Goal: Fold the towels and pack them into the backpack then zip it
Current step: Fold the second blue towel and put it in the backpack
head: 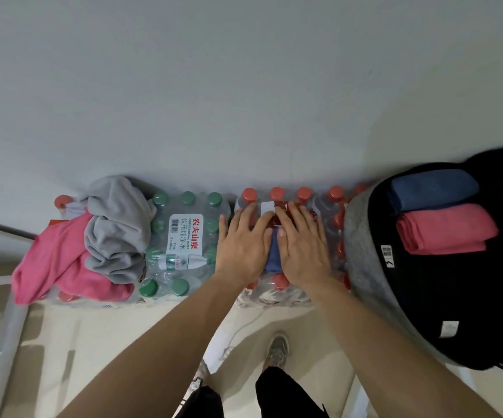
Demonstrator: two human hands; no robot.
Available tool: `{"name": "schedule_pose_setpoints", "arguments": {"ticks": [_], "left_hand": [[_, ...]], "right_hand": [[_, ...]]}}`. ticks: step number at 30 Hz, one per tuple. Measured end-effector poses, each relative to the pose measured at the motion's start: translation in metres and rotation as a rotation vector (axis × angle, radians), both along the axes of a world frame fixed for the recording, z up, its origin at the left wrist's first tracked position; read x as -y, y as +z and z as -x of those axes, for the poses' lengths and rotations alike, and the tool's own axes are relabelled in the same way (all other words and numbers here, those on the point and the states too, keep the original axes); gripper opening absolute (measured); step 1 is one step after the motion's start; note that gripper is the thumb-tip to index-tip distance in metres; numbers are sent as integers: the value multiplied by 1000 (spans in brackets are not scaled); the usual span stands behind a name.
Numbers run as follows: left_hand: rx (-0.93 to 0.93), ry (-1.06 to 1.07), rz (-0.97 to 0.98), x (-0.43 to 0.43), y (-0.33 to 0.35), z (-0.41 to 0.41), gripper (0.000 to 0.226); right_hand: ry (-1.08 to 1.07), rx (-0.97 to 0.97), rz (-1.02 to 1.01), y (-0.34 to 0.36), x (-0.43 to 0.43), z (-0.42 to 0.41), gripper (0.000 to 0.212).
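Head view: L hand (241, 248) & R hand (303, 248) lie side by side, palms down, on a blue towel (272, 256) that shows only in the gap btwn them. Fingers are straight, slightly spread, pressing flat, no pinch. The towel sits on top of a shrink-wrapped pack of red-cap bottles (277, 194) against the wall (244, 86). Just left of it is a green-cap bottle pack (184, 233) w/ a white label. Further left is a loose pile: a crumpled grey towel (114, 224) partly over a pink towel (57, 260), both unfolded. On the right the backpack (419, 303) lies open, grey outside, black lining. Inside it is a folded dark-blue towel (431, 191) w/ a folded pink towel (446, 230) touching it on the near side. Below are the tiled floor (108, 342) & one shoe (279, 348).
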State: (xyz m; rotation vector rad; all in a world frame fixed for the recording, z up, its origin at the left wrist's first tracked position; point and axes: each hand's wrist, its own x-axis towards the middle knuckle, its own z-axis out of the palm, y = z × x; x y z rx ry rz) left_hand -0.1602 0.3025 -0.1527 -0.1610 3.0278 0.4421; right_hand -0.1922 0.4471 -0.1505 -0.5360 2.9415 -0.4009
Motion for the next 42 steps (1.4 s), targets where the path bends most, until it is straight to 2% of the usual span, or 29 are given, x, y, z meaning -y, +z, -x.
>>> {"name": "schedule_pose_setpoints", "arguments": {"ticks": [4,8,11,14,17,19,21,25,28,30,33,35,38,42], "left_hand": [[43,-8,-31,2,8,-1,58],[180,-91,-177,18,25,-3,57],[268,-215,-46,36,44,-8,58],[218,-253,70,39,67,-19,56],[216,-240,55,39,85,-28,56],[245,-214,-62,40,95,-31,56],[229,-205,-192,38,105,-31,51],[136,-233,-380,2,122,-23,39],[105,-202,-565,-52,130,-12,49],[94,-196,-653,-94,134,-7,47],[149,-220,-732,-155,133,-3,32],[198,-228,-713,-187,126,0,34],[195,-216,-635,-224,110,3,36],[183,-160,-595,-255,95,0,39]], "right_hand": [[19,8,-95,7,1,-2,59],[108,90,-156,24,-2,-4,60],[275,90,-206,42,-11,-6,63],[311,130,-190,60,-15,-13,67],[315,244,-127,81,-19,-17,44],[300,313,-67,96,-27,-20,29],[220,350,49,114,-41,-23,29],[-66,331,312,142,-92,-32,43],[-317,241,468,153,-139,-42,55],[-468,212,551,155,-168,-45,59],[-665,240,588,151,-211,-44,56],[-742,257,552,146,-236,-44,52],[-817,276,443,127,-263,-41,57],[-915,166,412,100,-268,-34,54]]}}
